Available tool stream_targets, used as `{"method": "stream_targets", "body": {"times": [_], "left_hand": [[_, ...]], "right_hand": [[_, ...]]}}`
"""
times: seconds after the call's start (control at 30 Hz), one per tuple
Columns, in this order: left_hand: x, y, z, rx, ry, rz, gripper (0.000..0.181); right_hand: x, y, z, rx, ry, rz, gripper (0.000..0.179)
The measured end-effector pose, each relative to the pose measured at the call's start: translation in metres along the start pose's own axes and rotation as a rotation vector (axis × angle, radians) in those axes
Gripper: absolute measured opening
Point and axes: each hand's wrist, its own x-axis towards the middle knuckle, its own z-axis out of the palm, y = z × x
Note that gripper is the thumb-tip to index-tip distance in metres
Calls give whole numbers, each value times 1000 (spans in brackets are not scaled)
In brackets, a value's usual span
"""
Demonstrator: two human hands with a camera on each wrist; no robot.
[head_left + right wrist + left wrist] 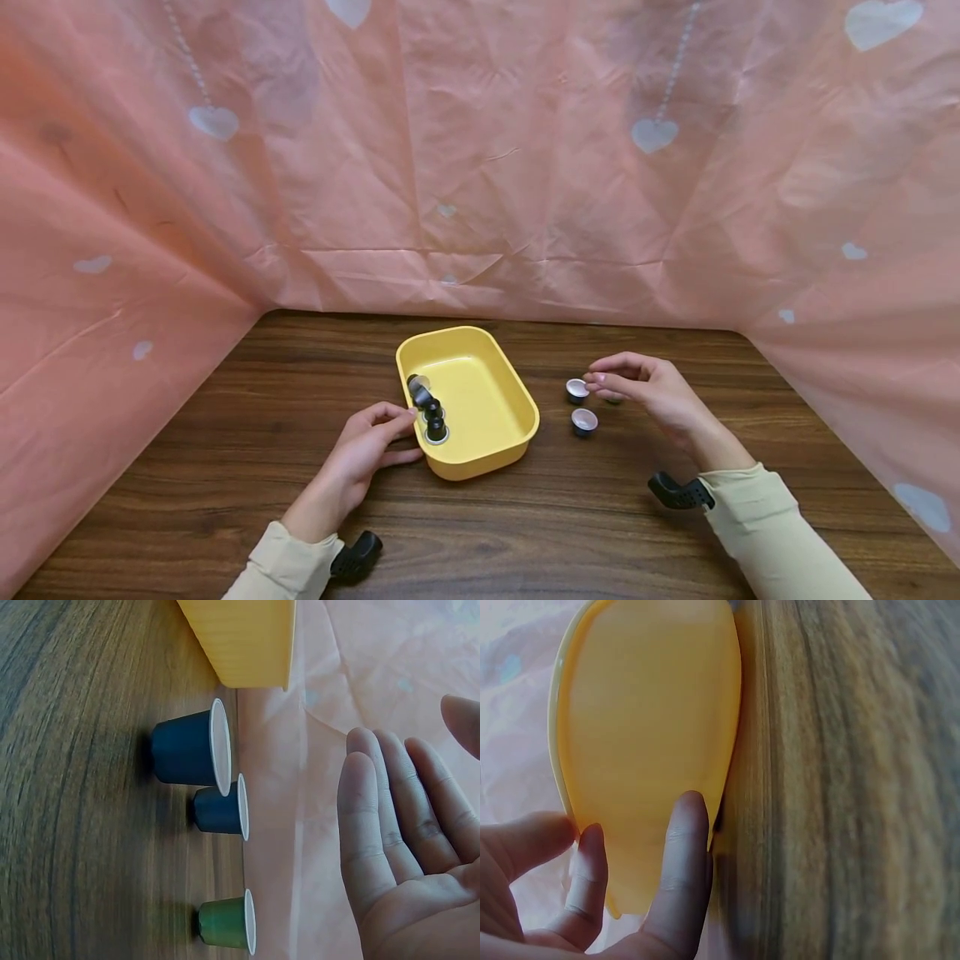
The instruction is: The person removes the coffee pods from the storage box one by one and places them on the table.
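A yellow tray (480,462) stands on the wooden table, and my left hand (367,442) pinches its left rim between thumb and fingertip. In the left wrist view another finger (682,862) lies against the tray's outer wall. Several dark coffee capsules (437,428) sit inside along the left wall, the near ones rim down. Right of the tray are two dark blue coffee capsules (184,750) and a green coffee capsule (223,922), upright with pale lids. Over them hovers my right hand (648,387), fingers extended and holding nothing; it partly hides the green one in the head view.
The brown wooden table (600,525) reaches back to a pink curtain (525,167) with pale hearts, which also hangs along both sides. A black wrist mount (678,492) is strapped at the right sleeve, another (358,554) at the left sleeve.
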Motion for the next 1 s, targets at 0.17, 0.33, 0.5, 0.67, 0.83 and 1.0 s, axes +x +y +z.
{"method": "stream_targets", "body": {"times": [0.17,0.33,0.5,0.67,0.83,1.0], "left_hand": [[-1,0,2,-5,13,3,14],[-2,0,4,-8,14,9,18],[-1,0,4,-16,30,6,19],[-1,0,5,-26,27,10,19],[-2,0,3,-20,27,6,20],[-2,1,3,-15,10,14,23]], "right_hand": [[1,2,1,-14,3,23,41],[1,4,0,-32,1,35,41],[1,5,0,-34,-9,37,40],[1,1,0,-33,-10,39,40],[2,-5,2,-49,2,48,36],[2,-14,6,-35,26,22,32]]}}
